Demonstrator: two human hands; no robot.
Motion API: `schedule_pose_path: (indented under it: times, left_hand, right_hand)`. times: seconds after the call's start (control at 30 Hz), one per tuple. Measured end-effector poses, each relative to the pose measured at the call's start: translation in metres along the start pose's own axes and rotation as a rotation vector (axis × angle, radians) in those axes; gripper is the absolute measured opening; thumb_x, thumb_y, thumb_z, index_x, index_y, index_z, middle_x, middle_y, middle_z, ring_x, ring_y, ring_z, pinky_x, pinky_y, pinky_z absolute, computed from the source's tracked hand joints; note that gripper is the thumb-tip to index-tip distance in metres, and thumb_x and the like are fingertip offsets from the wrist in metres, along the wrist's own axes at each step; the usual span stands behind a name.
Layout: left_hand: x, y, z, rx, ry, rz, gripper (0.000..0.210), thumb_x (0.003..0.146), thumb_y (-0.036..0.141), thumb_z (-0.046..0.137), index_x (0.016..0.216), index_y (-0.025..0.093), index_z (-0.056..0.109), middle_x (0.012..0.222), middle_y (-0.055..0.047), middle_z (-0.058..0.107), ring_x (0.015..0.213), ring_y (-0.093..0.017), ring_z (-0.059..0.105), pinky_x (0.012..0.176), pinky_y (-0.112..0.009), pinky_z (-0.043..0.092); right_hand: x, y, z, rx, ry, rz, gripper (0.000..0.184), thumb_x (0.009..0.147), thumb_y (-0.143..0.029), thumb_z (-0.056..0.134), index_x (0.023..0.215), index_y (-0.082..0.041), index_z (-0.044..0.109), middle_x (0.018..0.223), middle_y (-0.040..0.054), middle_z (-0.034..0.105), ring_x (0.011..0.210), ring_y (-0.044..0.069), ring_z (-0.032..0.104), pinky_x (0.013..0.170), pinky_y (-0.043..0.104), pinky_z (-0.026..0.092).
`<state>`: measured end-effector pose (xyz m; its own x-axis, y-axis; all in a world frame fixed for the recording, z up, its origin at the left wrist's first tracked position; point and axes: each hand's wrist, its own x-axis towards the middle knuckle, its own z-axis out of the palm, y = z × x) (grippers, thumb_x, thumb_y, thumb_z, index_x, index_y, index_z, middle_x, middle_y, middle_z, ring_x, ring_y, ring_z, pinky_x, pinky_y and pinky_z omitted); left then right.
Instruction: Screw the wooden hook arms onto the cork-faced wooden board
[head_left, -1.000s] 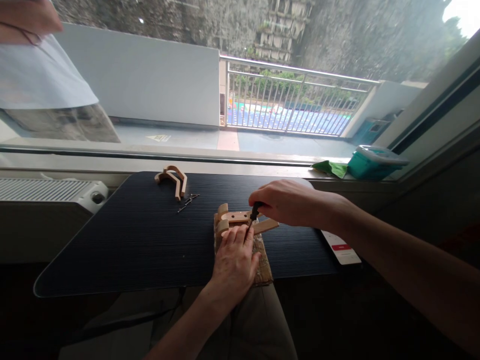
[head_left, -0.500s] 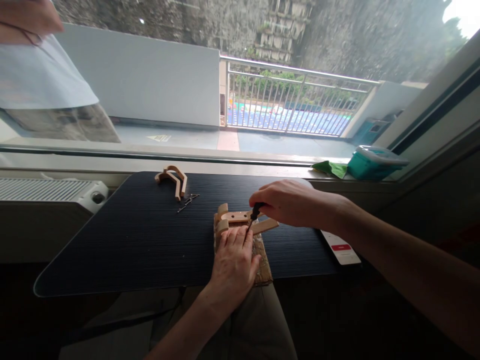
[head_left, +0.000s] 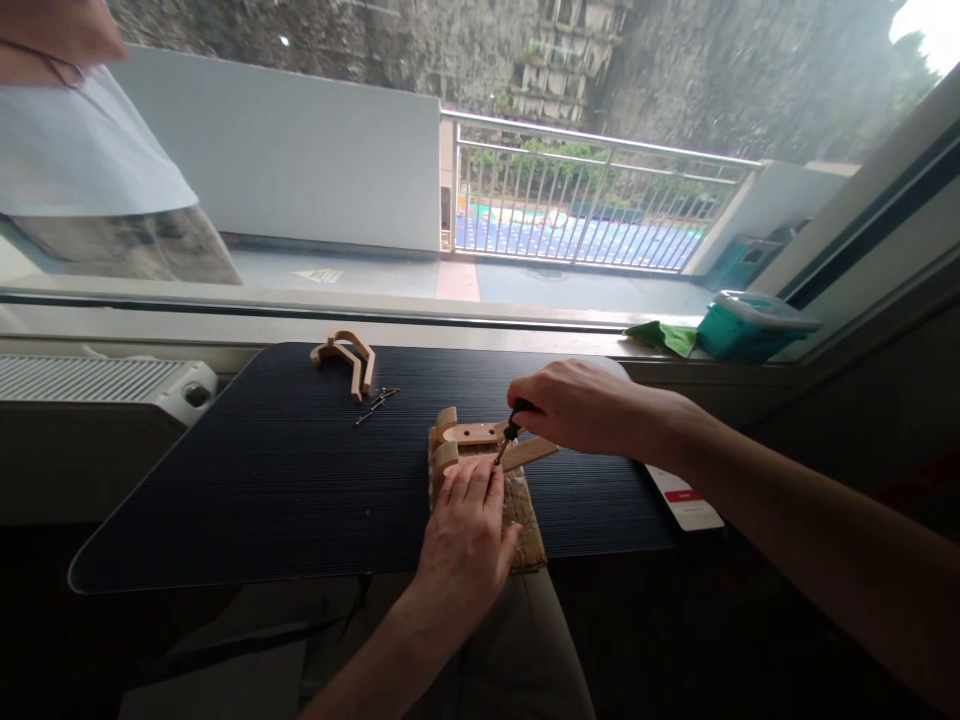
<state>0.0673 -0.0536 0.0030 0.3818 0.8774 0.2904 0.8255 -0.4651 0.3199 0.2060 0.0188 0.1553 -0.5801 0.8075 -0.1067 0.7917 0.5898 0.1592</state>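
Note:
My right hand point(head_left: 566, 402) is closed around the black handle of a screwdriver point(head_left: 512, 431). The shaft slants down to a curved wooden hook point(head_left: 531, 453), its tip close to my left fingertips. Lying flat over that hook and a rough wooden board point(head_left: 531, 535), my left hand point(head_left: 466, 525) has its fingers stretched out and hides much of both. Behind it, a second wooden hook point(head_left: 474, 434) with dark holes rests on the board.
The black table point(head_left: 247, 490) carries two more wooden hooks point(head_left: 358, 362) and several screws point(head_left: 379, 404) at the back. A phone point(head_left: 686, 498) lies at the right edge. On the sill sit a green cloth point(head_left: 664, 338) and teal box point(head_left: 754, 328). A person point(head_left: 97, 150) stands outside the window.
My right hand and the screwdriver have shifted slightly right. My left fingertips sit a little lower, and more of the screwdriver's tip shows.

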Motion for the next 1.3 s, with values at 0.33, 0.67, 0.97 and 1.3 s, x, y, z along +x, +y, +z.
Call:
schedule_pose_path:
  times: [0.33,0.67,0.97,1.3]
  left_hand:
    - [-0.001,-0.001,-0.001,-0.006,0.001,0.019,0.05,0.077,0.029,0.055,0.124,0.011,0.048,0.132,-0.013,0.046,0.125,-0.03,0.037,0.107,-0.049,0.028]
    - [0.0,-0.001,-0.003,-0.015,-0.007,0.018,0.051,0.077,0.029,0.055,0.124,0.012,0.047,0.133,-0.013,0.045,0.126,-0.029,0.037,0.107,-0.049,0.028]
    - [-0.001,-0.003,-0.002,-0.011,-0.007,0.033,0.052,0.077,0.029,0.055,0.125,0.011,0.046,0.133,-0.013,0.046,0.126,-0.028,0.037,0.109,-0.048,0.026]
    - [-0.001,-0.003,-0.002,-0.025,-0.019,0.04,0.053,0.077,0.028,0.054,0.126,0.013,0.041,0.133,-0.014,0.043,0.126,-0.029,0.036,0.107,-0.051,0.027]
  right_hand:
    - [0.002,0.001,0.004,0.102,-0.047,-0.085,0.021,0.08,-0.017,0.046,0.086,-0.018,0.066,0.083,0.0054,0.066,0.068,0.012,0.054,0.056,0.023,0.029]
    - [-0.002,-0.004,0.004,0.015,-0.12,0.025,0.02,0.078,-0.023,0.048,0.081,-0.019,0.067,0.079,0.0061,0.067,0.069,0.017,0.058,0.054,0.025,0.03]
    - [-0.028,0.022,0.03,0.233,-0.047,0.188,0.019,0.078,-0.029,0.051,0.082,-0.021,0.067,0.076,0.0034,0.066,0.072,0.017,0.059,0.062,0.026,0.038]
    - [0.001,-0.001,0.08,0.707,0.314,0.337,0.025,0.075,-0.035,0.055,0.091,-0.021,0.068,0.087,0.003,0.066,0.087,0.018,0.056,0.078,0.029,0.04]
